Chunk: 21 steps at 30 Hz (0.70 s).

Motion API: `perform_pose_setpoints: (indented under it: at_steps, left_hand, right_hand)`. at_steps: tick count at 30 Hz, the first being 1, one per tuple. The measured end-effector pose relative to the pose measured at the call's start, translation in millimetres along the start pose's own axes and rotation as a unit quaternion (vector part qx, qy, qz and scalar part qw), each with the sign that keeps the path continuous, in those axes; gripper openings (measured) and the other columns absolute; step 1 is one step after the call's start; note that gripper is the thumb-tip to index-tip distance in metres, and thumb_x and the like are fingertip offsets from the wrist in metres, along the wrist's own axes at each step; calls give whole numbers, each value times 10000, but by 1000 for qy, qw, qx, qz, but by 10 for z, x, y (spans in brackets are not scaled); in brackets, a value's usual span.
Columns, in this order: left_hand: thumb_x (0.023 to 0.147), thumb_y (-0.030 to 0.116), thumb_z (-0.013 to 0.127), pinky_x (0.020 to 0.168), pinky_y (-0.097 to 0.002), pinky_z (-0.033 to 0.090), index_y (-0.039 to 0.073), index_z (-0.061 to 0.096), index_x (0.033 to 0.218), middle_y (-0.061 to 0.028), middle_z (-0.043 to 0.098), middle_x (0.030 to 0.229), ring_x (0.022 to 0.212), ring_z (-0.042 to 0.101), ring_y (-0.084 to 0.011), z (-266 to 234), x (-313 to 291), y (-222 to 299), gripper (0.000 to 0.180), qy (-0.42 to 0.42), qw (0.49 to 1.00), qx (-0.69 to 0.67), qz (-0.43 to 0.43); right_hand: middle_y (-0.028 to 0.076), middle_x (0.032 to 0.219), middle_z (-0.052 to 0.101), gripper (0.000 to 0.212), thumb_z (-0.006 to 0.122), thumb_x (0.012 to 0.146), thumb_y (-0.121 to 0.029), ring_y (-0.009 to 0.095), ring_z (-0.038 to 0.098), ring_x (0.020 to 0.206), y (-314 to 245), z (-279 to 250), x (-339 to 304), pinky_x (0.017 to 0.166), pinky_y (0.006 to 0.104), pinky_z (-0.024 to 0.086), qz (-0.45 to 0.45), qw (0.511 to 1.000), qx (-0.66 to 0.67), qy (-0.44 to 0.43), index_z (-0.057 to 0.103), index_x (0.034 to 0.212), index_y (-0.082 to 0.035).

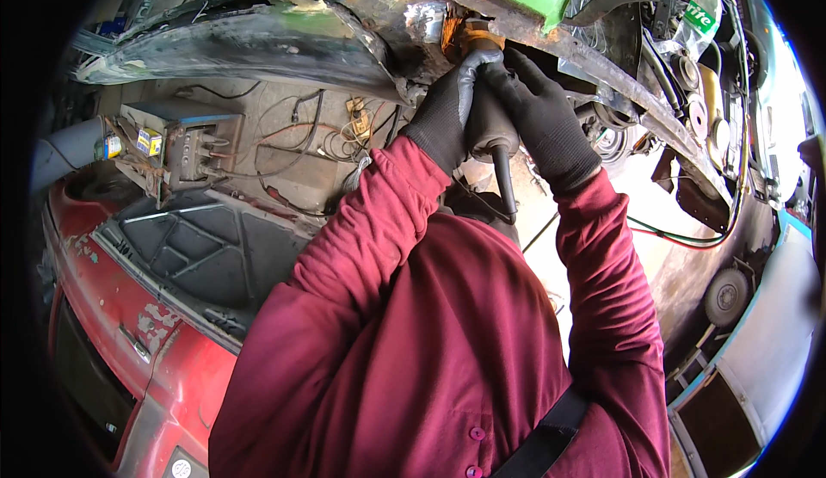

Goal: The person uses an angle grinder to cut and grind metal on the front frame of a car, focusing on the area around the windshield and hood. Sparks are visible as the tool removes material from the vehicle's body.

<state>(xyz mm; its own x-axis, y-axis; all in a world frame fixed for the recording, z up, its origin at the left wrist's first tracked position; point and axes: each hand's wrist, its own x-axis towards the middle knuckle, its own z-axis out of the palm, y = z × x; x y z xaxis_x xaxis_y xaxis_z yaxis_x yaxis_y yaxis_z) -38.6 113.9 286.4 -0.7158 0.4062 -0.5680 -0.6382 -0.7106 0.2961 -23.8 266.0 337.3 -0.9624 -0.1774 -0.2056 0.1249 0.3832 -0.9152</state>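
Note:
Both my hands wear dark gloves and grip an angle grinder (493,125) with a dark body and an orange head. My left hand (447,104) wraps the near side of its front end, thumb side up. On the other side, my right hand (544,115) lies along the body with its fingers toward the head. The grinder's head is up against the worn, rusty metal of a car body (391,5), where an orange streak like sparks shows. Its cord (504,181) hangs down from the rear end. The grinder's disc is mostly hidden.
Left stands a boxy machine (185,147) with cables; tangled wires (344,138) lie on the floor. A red car (129,306) is at lower left. At upper right, a plastic bottle (699,22) sits among engine parts. A small wheel (727,297) stands at right.

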Motion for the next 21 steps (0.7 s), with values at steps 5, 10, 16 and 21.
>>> perform_pose_setpoints:
  at_steps: [5,10,16,21]
  left_hand:
    - [1054,396,775,743,-345,659,70,763,1103,-45,783,950,772,755,-182,-180,-20,37,330,-81,995,0,-59]
    - [1117,392,737,717,-335,658,45,752,1206,-46,768,960,778,747,-162,-296,-129,54,358,-99,986,119,-60]
    - [1176,373,663,654,-321,649,16,705,1319,-69,749,948,744,746,-161,-406,-155,166,387,-131,962,234,-49]
    - [1213,365,613,786,-283,633,54,694,1374,-23,744,1082,913,727,-107,-430,-278,163,359,-192,955,224,-28]
  right_hand:
    - [253,1497,722,828,794,1111,-383,246,708,1354,-59,51,-162,1144,355,561,76,994,74,14,465,1669,132]
    - [132,1214,792,788,761,1142,-336,118,730,1028,-84,127,-310,871,288,599,86,991,92,34,423,1725,71]
    - [147,1189,799,772,733,1165,-367,126,724,936,-142,146,-375,815,277,591,94,985,116,82,424,1726,63]
    - [186,1250,789,742,754,1150,-365,135,724,927,-376,274,-492,780,292,597,93,988,67,105,471,1663,91]
